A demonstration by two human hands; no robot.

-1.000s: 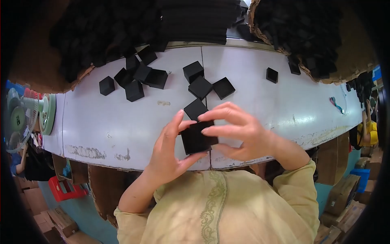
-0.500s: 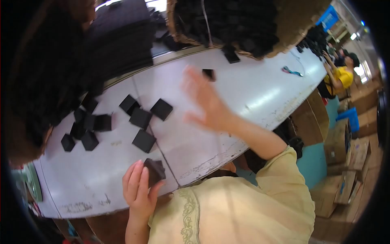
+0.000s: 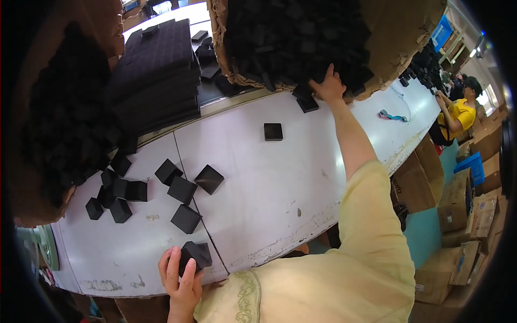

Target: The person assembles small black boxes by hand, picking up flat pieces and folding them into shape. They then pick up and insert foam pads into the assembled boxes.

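My left hand [image 3: 177, 275] grips a small black box [image 3: 194, 255] at the near edge of the white table [image 3: 258, 183]. My right hand [image 3: 328, 86] is stretched far out, its fingers in the pile of black pieces [image 3: 296, 43] inside a torn cardboard bin [image 3: 388, 37] at the back of the table. Whether those fingers hold a piece cannot be seen. Several loose black boxes [image 3: 183, 189] lie on the table left of centre, and a single one [image 3: 273, 131] lies further back.
A stack of black foam sheets [image 3: 156, 75] and a second bin of black pieces [image 3: 64, 124] stand at the back left. Another person in a yellow shirt [image 3: 458, 110] works at the far right. Cardboard cartons [image 3: 463, 215] crowd the floor right of the table.
My right hand has left the box and reached out to the bin at the back. My left hand has stayed at the near edge, shut on the box. The view has swung right.
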